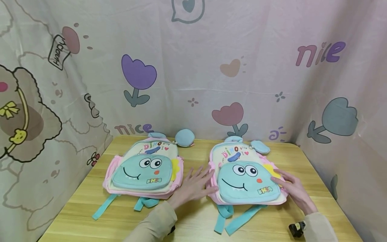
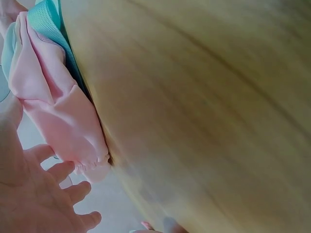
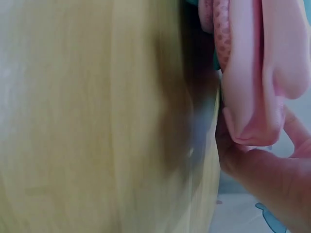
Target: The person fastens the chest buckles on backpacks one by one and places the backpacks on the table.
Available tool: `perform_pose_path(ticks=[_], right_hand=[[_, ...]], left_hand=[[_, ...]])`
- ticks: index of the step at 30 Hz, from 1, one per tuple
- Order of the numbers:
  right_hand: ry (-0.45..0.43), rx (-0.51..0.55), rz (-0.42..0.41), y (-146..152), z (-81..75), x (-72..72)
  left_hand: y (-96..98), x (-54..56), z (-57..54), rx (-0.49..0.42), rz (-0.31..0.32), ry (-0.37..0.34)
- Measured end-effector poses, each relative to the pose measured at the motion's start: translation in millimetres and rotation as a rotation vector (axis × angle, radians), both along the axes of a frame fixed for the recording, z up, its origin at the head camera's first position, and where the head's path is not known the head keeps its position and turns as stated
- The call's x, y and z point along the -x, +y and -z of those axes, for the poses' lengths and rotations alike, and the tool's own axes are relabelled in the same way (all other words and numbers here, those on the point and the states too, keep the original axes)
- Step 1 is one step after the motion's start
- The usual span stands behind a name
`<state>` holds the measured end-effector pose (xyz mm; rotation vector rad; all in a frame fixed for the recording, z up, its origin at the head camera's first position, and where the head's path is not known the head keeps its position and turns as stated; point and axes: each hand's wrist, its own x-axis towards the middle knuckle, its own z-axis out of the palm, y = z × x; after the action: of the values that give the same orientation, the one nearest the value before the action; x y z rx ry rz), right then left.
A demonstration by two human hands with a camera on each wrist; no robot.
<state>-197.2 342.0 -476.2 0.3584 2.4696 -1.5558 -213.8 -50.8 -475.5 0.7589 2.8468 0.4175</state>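
Two matching toddler backpacks with smiling dinosaur faces lie face up on the table, a left backpack (image 1: pixel 142 173) and a right backpack (image 1: pixel 249 181). My left hand (image 1: pixel 193 185) is between them, fingers spread, thumb and fingertips against the pink left side of the right backpack. In the left wrist view its fingers (image 2: pixel 63 170) reach along that pink side. At the opposite side my right hand (image 1: pixel 293 188) grips the right backpack's pink edge near the yellow spikes. The right wrist view shows the pink side panel (image 3: pixel 252 73) between digits above and below, with some fingertips hidden.
A round blue pouch (image 1: pixel 184 138) hangs off the left backpack's top, and another blue pouch (image 1: pixel 260 147) lies by the right one. Teal straps (image 1: pixel 245 220) trail toward the front of the wooden table (image 1: pixel 90 211). A printed curtain (image 1: pixel 187 67) rises behind.
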Motion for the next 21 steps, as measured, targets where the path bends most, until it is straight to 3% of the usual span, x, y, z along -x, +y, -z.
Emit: perform_pose_path(ticks=[10,21], right_hand=[[-0.024,0.231,0.046,1.0,-5.2,-3.8],[0.201,0.492,0.205,-11.2,-13.7,-8.5]], left_hand=[[-1.8,-0.2,0.2,-0.009,-0.002,-0.01],[-3.0,-0.9,-3.0,-0.057,-0.01,-0.038]])
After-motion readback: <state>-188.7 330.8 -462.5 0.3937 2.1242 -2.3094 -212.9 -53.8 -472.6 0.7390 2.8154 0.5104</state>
